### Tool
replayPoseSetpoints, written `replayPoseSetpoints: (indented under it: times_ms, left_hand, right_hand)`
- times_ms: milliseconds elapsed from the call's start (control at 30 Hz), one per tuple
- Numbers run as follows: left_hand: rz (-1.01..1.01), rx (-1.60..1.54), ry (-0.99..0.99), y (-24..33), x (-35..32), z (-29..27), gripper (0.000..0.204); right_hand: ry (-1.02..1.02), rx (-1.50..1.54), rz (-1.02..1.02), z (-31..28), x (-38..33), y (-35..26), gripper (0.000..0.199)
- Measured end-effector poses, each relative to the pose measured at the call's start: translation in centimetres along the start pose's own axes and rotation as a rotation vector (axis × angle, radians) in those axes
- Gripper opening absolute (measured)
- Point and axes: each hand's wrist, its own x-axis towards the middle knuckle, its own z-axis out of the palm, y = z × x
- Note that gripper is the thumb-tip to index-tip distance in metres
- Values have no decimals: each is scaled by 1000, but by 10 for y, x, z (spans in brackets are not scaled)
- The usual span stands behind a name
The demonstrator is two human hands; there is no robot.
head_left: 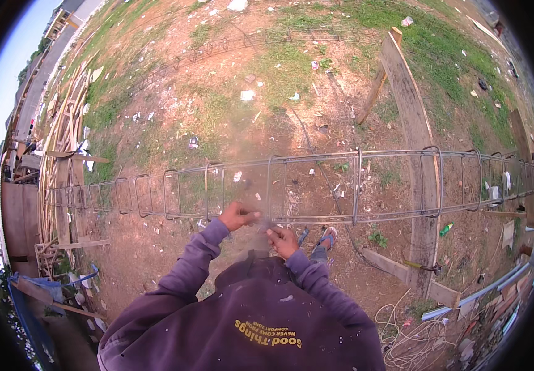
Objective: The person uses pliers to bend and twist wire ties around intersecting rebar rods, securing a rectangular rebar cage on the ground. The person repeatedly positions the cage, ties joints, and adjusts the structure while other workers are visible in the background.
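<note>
A long cage of thin steel reinforcing bars, with square stirrups (356,185) spaced along it, runs from left to right in front of me. My left hand (238,216) is at its near lower bar, fingers curled and pinched together. Just right of it and a little nearer, my right hand (283,242) is also closed, thumb against the fingers. Whatever lies between the fingertips of either hand is too small and blurred to name. A smear in the picture hides part of the cage between the hands.
An upright wooden trestle plank (412,111) supports the cage at right, with a yellow-handled tool (424,267) by its lower part. Loose rope (406,346) and blue pipes (492,289) lie at lower right. Stacked timber (72,123) stands left. Another rebar cage (230,44) lies beyond.
</note>
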Motion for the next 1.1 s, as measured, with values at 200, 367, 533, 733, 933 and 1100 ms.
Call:
replayPoseSetpoints:
  times_ms: [200,367,533,733,933,1100]
  left_hand:
    - [73,-248,-16,-9,22,10,30]
    - [492,89,81,-3,-2,14,21]
    - [1210,703,116,-4,-23,3,21]
    - [186,64,-172,-1,13,-9,28]
    - [271,14,-298,4,34,10,35]
    - [355,39,-222,18,23,13,39]
  right_hand:
    - [352,148,2,33,-22,-13,23]
    - [539,281,-110,62,-27,-12,22]
    - [624,281,-212,76,-19,-5,22]
    - [619,342,-164,75,-13,4,21]
    - [665,359,-250,78,-6,14,21]
    - [692,372,-328,77,-3,13,22]
